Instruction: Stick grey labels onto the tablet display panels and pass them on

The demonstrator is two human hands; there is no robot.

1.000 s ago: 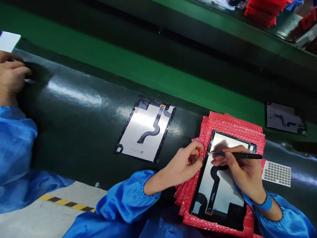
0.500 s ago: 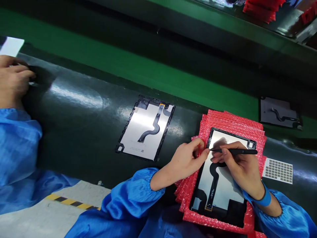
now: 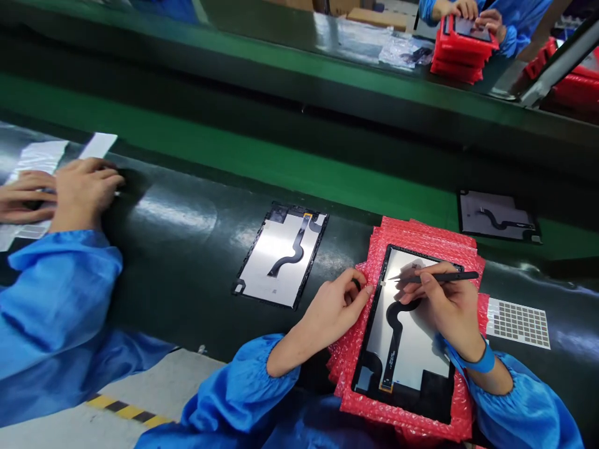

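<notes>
My right hand (image 3: 452, 308), with a blue band at its wrist, grips black tweezers (image 3: 456, 275) like a pen over a display panel (image 3: 416, 349). The tips point left, just above the panel's silver back. A dark ribbon cable curves down this panel, which lies on a stack of red bubble-wrap bags (image 3: 402, 405). Near the tweezer tips a small pale sticker (image 3: 384, 284) sits at the panel's left edge. Beside that edge, over the red wrap, rests my left hand (image 3: 332, 305), empty, its fingers bent and the thumb apart from the index finger.
Another display panel (image 3: 285, 255) lies left on the dark bench, and a third (image 3: 498, 218) behind at right. A sheet of small grey squares (image 3: 519, 323) is right of the stack. A co-worker's hands (image 3: 84, 190) are at far left; another person's hands (image 3: 489, 22) work across.
My left fingers have drawn back left from the tweezer tips and the panel edge; a small pale sticker now shows there. The view has shifted up and left, revealing more co-workers' hands.
</notes>
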